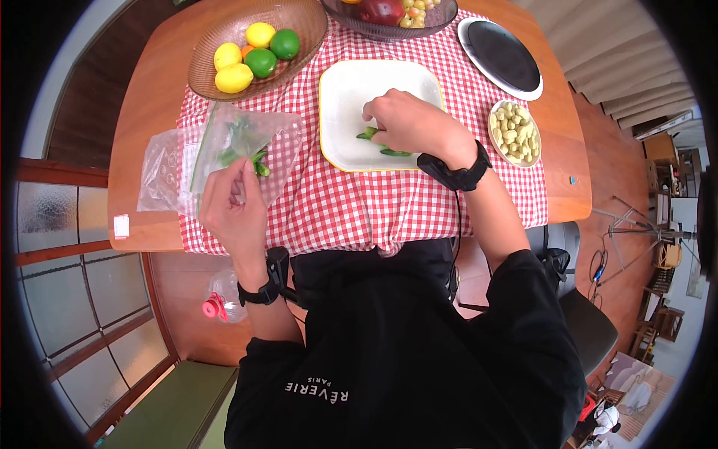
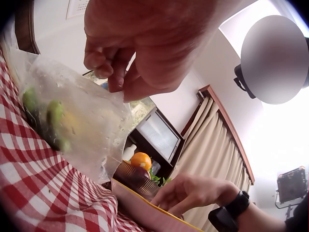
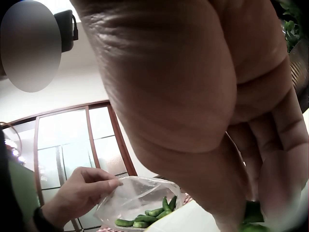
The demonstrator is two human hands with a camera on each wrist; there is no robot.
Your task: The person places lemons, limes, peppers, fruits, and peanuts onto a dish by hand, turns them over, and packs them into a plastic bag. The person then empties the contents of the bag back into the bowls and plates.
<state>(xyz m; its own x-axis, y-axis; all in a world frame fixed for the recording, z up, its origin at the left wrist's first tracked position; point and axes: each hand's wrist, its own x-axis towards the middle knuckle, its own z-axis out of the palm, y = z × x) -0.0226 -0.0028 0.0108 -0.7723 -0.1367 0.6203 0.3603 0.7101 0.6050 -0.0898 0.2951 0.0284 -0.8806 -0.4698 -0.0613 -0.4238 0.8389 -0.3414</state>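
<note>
My left hand [image 1: 235,211] [image 2: 145,48] [image 3: 79,195] pinches the edge of a clear zip bag [image 1: 283,138] [image 2: 91,133] [image 3: 130,195] between thumb and fingers. Several green peppers [image 1: 262,169] [image 2: 55,114] [image 3: 154,212] lie inside the bag on the checked cloth. Over the white, yellow-rimmed tray [image 1: 344,93] [image 2: 137,205] [image 3: 190,218], my right hand [image 1: 419,129] [image 2: 195,193] [image 3: 169,77] reaches down. In the right wrist view its thumb and fingers close around a green pepper [image 3: 253,211]. Another pepper [image 1: 395,153] lies below the hand, partly covered.
A bowl [image 1: 206,63] of lemons and green fruit stands at the back left, and a fruit bowl [image 1: 441,16] behind the tray. To the right are a small bowl [image 1: 514,133] of pale green pieces and a round black-topped object [image 1: 502,56]. Empty plastic [image 1: 158,168] lies left of the bag.
</note>
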